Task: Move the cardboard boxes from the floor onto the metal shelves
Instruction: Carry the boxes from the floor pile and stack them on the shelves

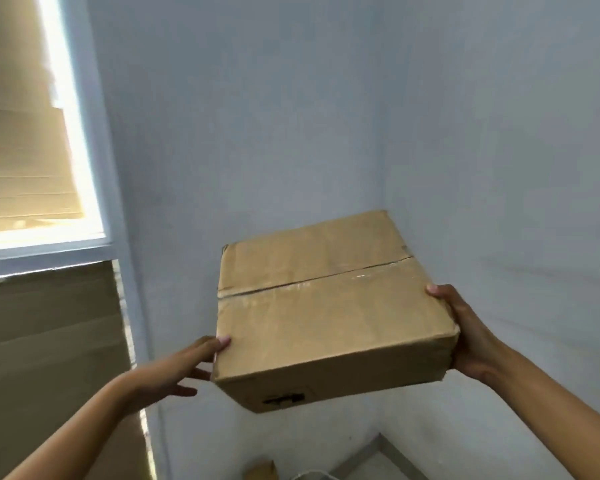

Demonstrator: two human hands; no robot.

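Note:
A flat, taped cardboard box hangs in the air in front of a pale wall corner, tilted slightly down toward me. My right hand grips its right side, thumb on the top edge and fingers underneath. At the box's near left corner is my left hand; its thumb touches the top edge and its fingers are spread straight beside and below the box. On the left stands a white frame, apparently the metal shelf, blurred and brightly lit, with stacked cardboard boxes on it and another below.
Pale blue walls meet in a corner behind the box. Far below, a strip of grey floor shows, with a brown cardboard scrap and part of a white object on it.

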